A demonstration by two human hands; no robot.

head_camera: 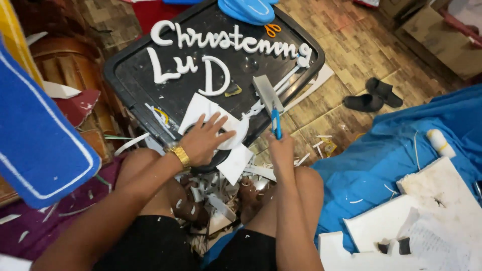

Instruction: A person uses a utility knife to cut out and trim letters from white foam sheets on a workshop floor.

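Cutting foam on a black tray

Right hand grips a blue knife; left hand, fingers spread flat, presses the white foam sheet under them. Beyond, smooth cut foam letters lie on the glossy tray.

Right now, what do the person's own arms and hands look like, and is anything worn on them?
Both forearms are bare, with no sleeves in view. The left hand is ungloved, and a gold-coloured metal wristwatch with a link band sits on its wrist. The right hand is bare too: no glove, watch or ring visible.
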